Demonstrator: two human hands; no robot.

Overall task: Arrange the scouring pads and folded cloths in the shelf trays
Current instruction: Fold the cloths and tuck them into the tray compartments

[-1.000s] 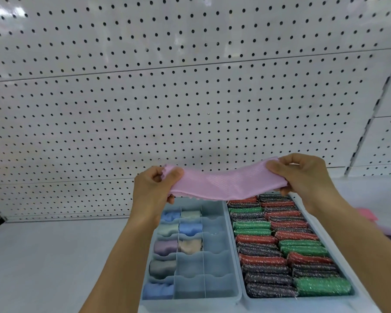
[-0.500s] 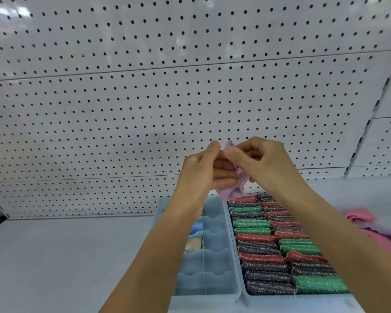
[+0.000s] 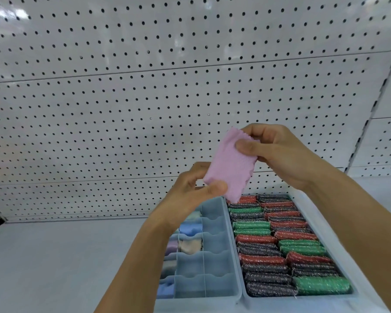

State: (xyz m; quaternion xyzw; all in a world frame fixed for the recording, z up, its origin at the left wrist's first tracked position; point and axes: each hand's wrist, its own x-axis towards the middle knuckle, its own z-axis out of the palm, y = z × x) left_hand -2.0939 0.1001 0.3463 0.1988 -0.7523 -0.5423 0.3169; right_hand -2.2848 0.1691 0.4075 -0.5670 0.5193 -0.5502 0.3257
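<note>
Pink cloth (image 3: 229, 163), folded small, held mid-frame above the trays, pinched by left hand (image 3: 190, 197) below and right hand (image 3: 273, 152) above; folding step, next likely an empty compartment of divided tray (image 3: 215, 265).

Pink cloth (image 3: 229, 164) folded into a small rectangle, tilting in the air above the trays, scalloped edge showing on its right side. Scouring pads (image 3: 284, 245) in red, green and dark silver lying packed in two columns in the right tray (image 3: 357, 292). Folded cloths (image 3: 190, 237) in pale colours sitting in compartments of the divided left tray (image 3: 235, 256).
</note>
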